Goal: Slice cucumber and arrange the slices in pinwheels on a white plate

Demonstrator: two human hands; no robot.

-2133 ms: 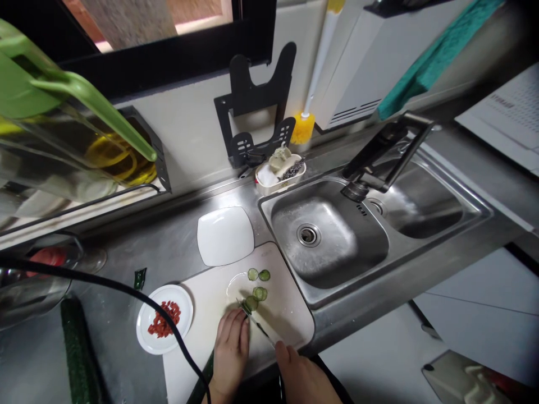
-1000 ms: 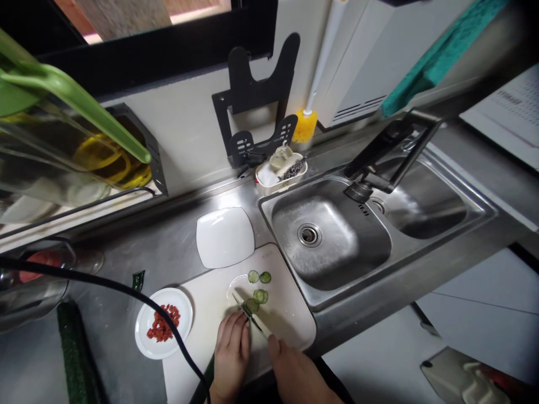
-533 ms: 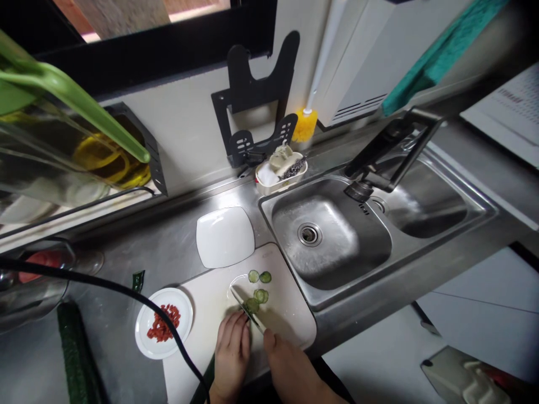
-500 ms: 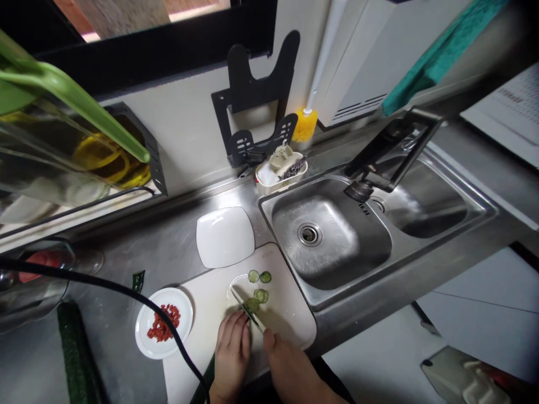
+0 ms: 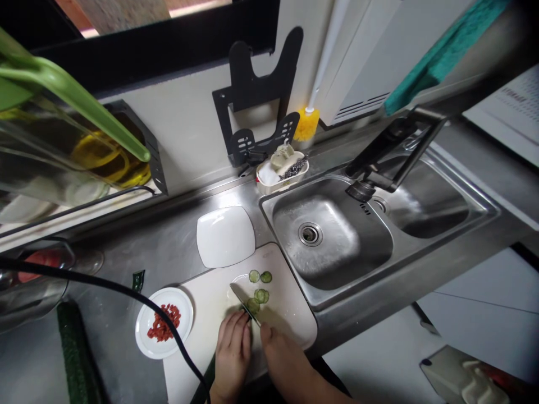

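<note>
My left hand (image 5: 232,349) is closed over a cucumber (image 5: 208,375) on the white cutting board (image 5: 202,303); the hand hides most of it. With my right hand (image 5: 280,353) I grip a knife (image 5: 241,297), its blade against the cut end beside my left fingertips. Several thin cucumber slices (image 5: 261,295) lie on the board just right of the blade, two of them farther back. The knife's handle is hidden in my right fist.
A white plate of chopped red pieces (image 5: 143,342) stands left of the board, near a whole cucumber (image 5: 74,348) and a green cut-off piece (image 5: 137,280). Behind the board is a square white plate (image 5: 225,237). The steel sink (image 5: 328,230) lies right. A black cable (image 5: 105,285) crosses the left foreground.
The knife and my right hand have shifted slightly to the left, and the blade has tilted a little. My left hand and the slices stay almost in place.
</note>
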